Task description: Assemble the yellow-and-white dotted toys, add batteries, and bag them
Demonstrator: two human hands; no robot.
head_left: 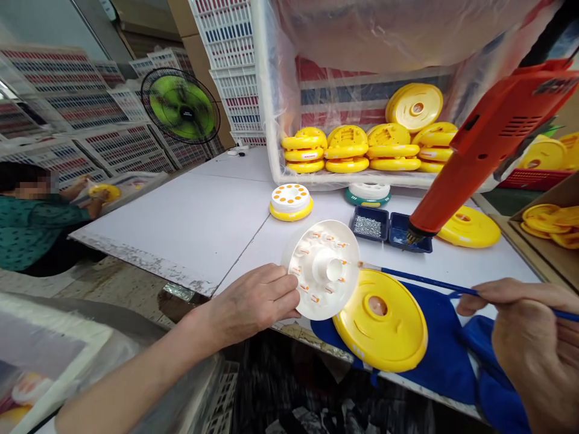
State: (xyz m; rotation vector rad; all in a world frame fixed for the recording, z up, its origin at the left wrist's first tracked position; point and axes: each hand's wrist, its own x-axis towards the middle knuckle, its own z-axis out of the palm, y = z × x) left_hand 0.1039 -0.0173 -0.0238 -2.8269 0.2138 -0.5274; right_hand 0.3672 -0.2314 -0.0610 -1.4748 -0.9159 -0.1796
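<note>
**Bare hands steady white plastic disc [323, 269] as blue-handled rod [429, 280] meets its rim at factory counter**

A worker's left hand [253, 298] holds the disc tilted up on edge, fingers spread across its underside, near a central hub and a ring of small orange inserts. The right hand [534, 337] enters from the frame's edge, its fingers closed narrowly around the slim rod, whose metal tip touches the disc's rim. The disc hangs just above a yellow round plastic lid [380, 319] lying on a blue cloth [434, 355] at the edge of the white-topped counter [181, 229].

Farther along, an orange power tool [493, 138] hangs with its tip over a navy tray [409, 232], beside a second tray of small silver screws [368, 224]. A white-and-yellow assembled unit [290, 202] and a loose yellow lid [469, 226] sit nearby. Stacked yellow parts fill a plastic-sheeted bin [266, 90], and more lie in a cardboard box [547, 223].

At left, a co-worker in a green patterned shirt [36, 223] handles a yellow piece, while a green-centred fan [181, 105] stands before stacked plastic crates [235, 78]. Small print shows on some yellow parts, but no brand or label can be read.
</note>
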